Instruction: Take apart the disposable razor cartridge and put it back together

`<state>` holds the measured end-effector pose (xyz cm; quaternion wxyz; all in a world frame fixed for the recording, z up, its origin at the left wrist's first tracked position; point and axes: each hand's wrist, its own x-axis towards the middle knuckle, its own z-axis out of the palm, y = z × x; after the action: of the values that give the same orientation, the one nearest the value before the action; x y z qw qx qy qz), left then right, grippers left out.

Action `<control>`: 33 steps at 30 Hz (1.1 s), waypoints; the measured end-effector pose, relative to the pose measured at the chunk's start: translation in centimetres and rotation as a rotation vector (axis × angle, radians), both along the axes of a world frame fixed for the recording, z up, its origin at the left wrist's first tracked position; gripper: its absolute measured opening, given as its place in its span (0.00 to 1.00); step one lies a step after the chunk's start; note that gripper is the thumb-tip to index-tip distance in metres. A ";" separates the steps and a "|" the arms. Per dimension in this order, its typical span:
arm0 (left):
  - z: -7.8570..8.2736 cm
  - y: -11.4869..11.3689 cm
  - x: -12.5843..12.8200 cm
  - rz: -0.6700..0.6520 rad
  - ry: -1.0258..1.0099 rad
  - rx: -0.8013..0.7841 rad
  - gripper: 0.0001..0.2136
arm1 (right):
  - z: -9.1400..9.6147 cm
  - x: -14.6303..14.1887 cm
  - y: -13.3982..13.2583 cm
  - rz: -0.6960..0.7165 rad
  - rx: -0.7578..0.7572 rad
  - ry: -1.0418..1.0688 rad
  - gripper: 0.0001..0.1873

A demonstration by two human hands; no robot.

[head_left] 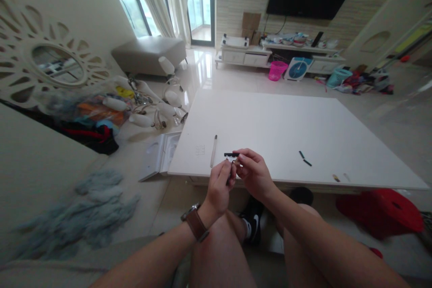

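Observation:
Over the near edge of the white table, my two hands meet around a small T-shaped tool with a black bar across its top, a silvery white middle and a dark lower part. My left hand is closed around the lower part. With its fingertips, my right hand pinches the bar's right end. Exactly what the tool is, I cannot make out. Just left of the hands lies a slim white stick with a dark tip. Two short black strips rest to the right.
Small brownish and pale bits lie near the table's right front edge. An open white box and a chandelier with white shades stand on the floor at left. A red item is at lower right.

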<state>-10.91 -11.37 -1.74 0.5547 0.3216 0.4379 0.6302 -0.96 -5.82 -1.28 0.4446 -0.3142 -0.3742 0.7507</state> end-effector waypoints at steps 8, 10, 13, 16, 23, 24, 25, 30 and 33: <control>0.0 0.0 0.0 -0.031 -0.023 0.003 0.24 | -0.5 0.7 -0.1 0.009 0.022 -0.032 0.13; 0.0 0.1 0.0 -0.038 -0.033 0.001 0.24 | -0.6 0.7 -0.1 0.017 0.025 -0.034 0.12; -0.1 0.1 0.1 -0.053 -0.034 0.004 0.24 | -0.7 0.7 0.0 0.012 0.033 -0.045 0.12; -0.1 0.1 0.1 -0.062 -0.007 0.017 0.25 | -0.9 0.7 0.1 0.014 0.034 -0.048 0.12; -0.6 0.1 0.3 -0.098 0.009 0.032 0.25 | -0.5 0.6 0.2 0.001 0.044 -0.030 0.13; -0.7 0.1 0.3 -0.099 0.007 0.033 0.25 | -0.5 0.6 0.3 0.006 0.048 -0.028 0.13; -0.7 0.1 0.3 -0.098 0.002 0.034 0.25 | -0.6 0.7 0.3 0.012 0.051 -0.026 0.13; -0.6 0.2 0.3 -0.098 -0.036 0.034 0.25 | -0.8 0.8 0.4 0.036 0.064 -0.038 0.13; -0.7 0.2 0.3 -0.102 -0.050 0.038 0.25 | -0.8 0.8 0.3 0.044 0.064 -0.042 0.13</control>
<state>-10.59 -11.20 -2.43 0.5906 0.3380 0.3948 0.6173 -0.19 -5.50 -2.05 0.4297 -0.3072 -0.4142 0.7412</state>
